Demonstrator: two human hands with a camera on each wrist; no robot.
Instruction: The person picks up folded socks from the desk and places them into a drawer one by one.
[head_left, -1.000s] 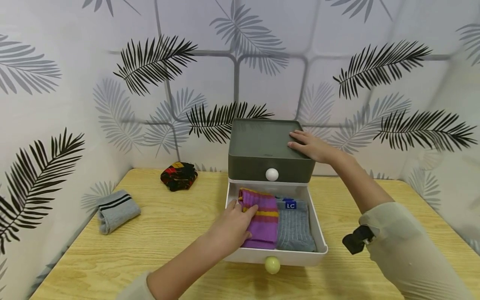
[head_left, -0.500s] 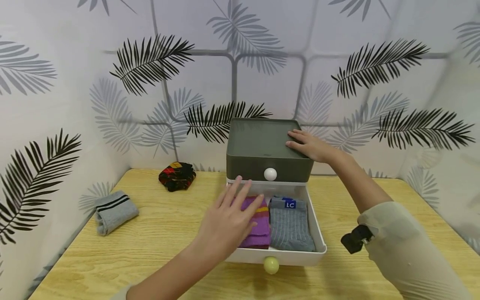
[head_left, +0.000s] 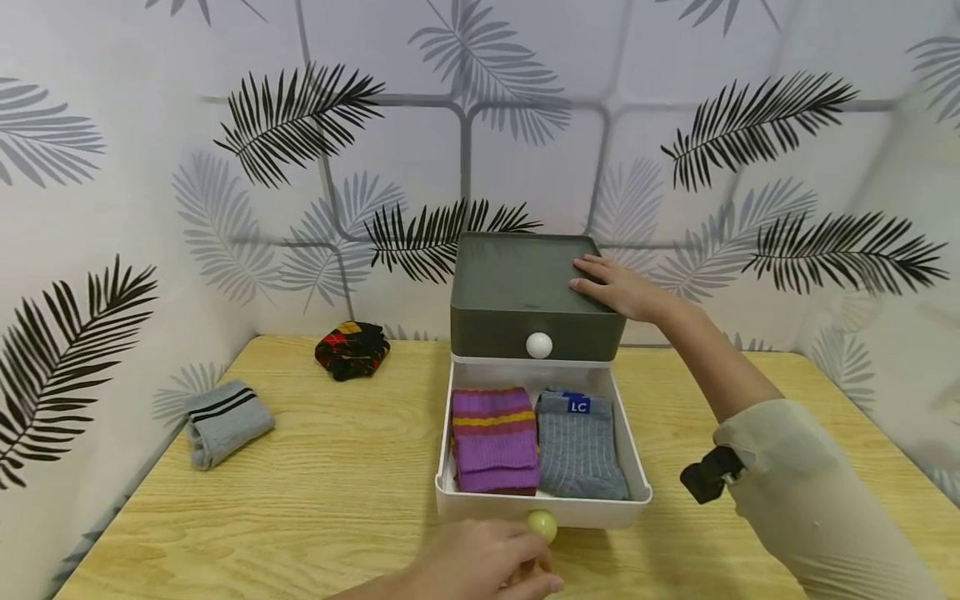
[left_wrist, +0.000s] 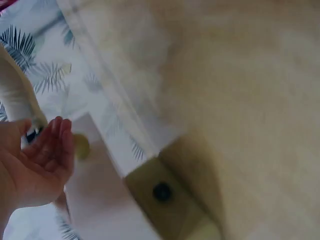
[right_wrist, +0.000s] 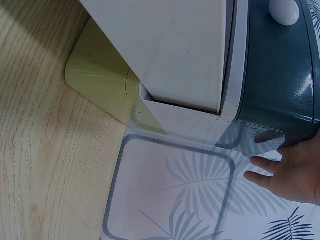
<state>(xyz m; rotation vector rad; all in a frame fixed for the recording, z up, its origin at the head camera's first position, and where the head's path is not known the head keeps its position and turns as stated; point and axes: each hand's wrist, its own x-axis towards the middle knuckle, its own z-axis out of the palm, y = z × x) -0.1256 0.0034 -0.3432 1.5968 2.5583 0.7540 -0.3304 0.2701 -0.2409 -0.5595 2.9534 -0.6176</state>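
1. Yellow-green knob (head_left: pixel 542 525) on the front of the open white drawer (head_left: pixel 639 487): the left hand (head_left: pixel 480 567) is hovering just in front of it at the bottom edge of the head view, fingertips close to the knob; I cannot tell whether they are touching it. In the left wrist view the fingers (left_wrist: pixel 55 145) are lying loosely straight and gripping nothing.
2. Right hand (head_left: pixel 618 289) is resting flat, fingers spread and relaxed, on the right rear part of the dark green-grey upper drawer unit (head_left: pixel 517 287); the sleeve is beige, with a black clip at the forearm.
3. Upper unit is showing a white round knob (head_left: pixel 538 344) on its closed front and is sitting directly above the pulled-out white drawer.
4. Inside the drawer, two folded pairs are lying side by side and touching: purple socks with yellow and dark red stripes (head_left: pixel 495 437) on the left, grey ribbed socks with a blue "LC" label (head_left: pixel 581 446) on the right.
5. On the wooden worktop (head_left: pixel 322 500), well apart from the drawer: grey socks with black stripes (head_left: pixel 225 421) near the left edge, and a red, black and yellow argyle pair (head_left: pixel 351 348) by the back wall.
6. Palm-leaf patterned walls are enclosing the worktop on three sides.
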